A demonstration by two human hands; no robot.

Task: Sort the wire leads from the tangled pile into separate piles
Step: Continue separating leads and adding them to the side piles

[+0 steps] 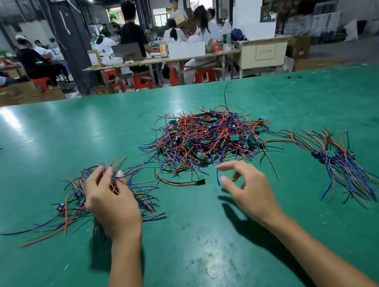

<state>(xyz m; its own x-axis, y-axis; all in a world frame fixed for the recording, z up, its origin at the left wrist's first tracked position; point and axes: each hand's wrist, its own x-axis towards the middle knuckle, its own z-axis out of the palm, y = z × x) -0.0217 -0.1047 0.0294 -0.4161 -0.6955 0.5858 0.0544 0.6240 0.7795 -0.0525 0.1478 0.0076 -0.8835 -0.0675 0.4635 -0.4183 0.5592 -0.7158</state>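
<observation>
Hands (113, 205) over sorted wire piles (339, 163)

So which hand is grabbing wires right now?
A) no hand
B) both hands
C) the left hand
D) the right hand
C: the left hand has its fingers curled round wires of the left pile, while the right hand hovers over the green table holding nothing.

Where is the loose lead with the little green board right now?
It lies on the green table, just below the big tangled pile, between both hands and nearer the right hand.
</observation>
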